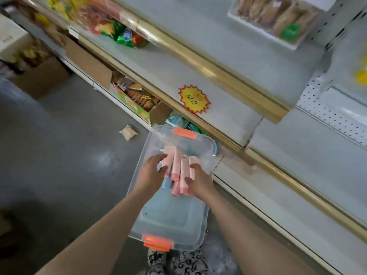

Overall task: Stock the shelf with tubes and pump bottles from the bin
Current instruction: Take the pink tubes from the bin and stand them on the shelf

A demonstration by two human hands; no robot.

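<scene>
Low in the head view, a clear plastic bin [172,217] with orange latches [157,243] sits on the grey floor just beside the shelving. In its far half the left hand [151,171] and right hand [198,181] curl their fingers and thumbs round opposite sides of a bunch of pink tubes [176,167], clasping it between them. Beyond the bin runs a bare grey shelf [228,80] edged with a gold strip, bearing a yellow starburst price tag [194,99], with bright snack packets [123,34] further along it.
</scene>
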